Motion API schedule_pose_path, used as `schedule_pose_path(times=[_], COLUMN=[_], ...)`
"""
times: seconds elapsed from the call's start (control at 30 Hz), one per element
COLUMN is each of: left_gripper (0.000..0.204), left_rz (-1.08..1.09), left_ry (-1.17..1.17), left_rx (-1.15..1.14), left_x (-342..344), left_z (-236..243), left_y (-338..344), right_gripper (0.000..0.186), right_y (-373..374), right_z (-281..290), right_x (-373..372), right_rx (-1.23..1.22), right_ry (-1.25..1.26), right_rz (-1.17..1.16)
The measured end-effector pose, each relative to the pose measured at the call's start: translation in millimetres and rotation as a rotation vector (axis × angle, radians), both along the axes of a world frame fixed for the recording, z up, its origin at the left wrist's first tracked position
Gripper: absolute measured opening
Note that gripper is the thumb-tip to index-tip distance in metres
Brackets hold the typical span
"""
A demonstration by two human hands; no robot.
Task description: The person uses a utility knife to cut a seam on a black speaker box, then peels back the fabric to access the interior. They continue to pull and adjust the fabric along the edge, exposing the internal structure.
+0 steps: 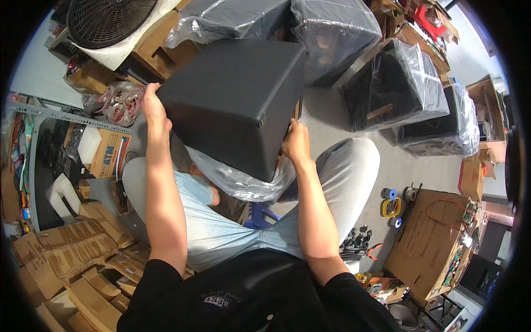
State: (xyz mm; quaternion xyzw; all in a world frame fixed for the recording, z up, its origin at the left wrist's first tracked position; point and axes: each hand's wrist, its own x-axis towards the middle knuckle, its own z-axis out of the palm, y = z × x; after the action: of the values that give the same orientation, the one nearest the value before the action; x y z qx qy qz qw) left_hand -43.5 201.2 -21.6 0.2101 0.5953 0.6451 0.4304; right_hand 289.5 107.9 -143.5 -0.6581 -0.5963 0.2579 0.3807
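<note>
A large black textured cabinet [227, 94] fills the upper middle, tilted in front of me between my knees. My left hand [154, 105] grips its upper left corner, fingers curled over the edge. My right hand [294, 138] is closed on its right side, near a narrow strip of lighter wood at the edge, with the fingertips partly hidden. A crumpled sheet of clear plastic [243, 182] lies under and around the cabinet's lower part. A blue plastic piece [257, 214] shows below it, between my legs.
Plastic-wrapped black cabinets [387, 94] stand behind and to the right. A round fan grille [110, 19] is at upper left, beside a metal shelf [66, 115]. Flattened cardboard [72, 249] lies lower left. Wire spools [390, 193], pliers [370, 252] and a cardboard sheet with electronics [423, 238] lie right.
</note>
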Motion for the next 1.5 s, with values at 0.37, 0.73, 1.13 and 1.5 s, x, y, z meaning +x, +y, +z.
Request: schedule_pose_path(times=[0.37, 0.73, 1.13, 1.5], left_gripper=[0.049, 0.06, 0.031, 0.035], left_rz=[0.161, 0.136, -0.088, -0.637], left_ry=[0.117, 0.095, 1.272, 1.28], left_rx=[0.003, -0.033, 0.5, 0.211], left_x=[-8, -41, 32, 74], left_z=[7, 1, 40, 73], left_y=[-24, -15, -6, -29], right_gripper=[0.021, 0.023, 0.031, 0.025], right_y=[15, 21, 41, 27], right_z=[-9, 8, -19, -16], right_x=[13, -20, -16, -7], right_rx=[-0.025, -0.157, -0.134, -0.209], right_ry=[0.029, 0.008, 0.026, -0.01], right_rz=[0.167, 0.212, 0.068, 0.072])
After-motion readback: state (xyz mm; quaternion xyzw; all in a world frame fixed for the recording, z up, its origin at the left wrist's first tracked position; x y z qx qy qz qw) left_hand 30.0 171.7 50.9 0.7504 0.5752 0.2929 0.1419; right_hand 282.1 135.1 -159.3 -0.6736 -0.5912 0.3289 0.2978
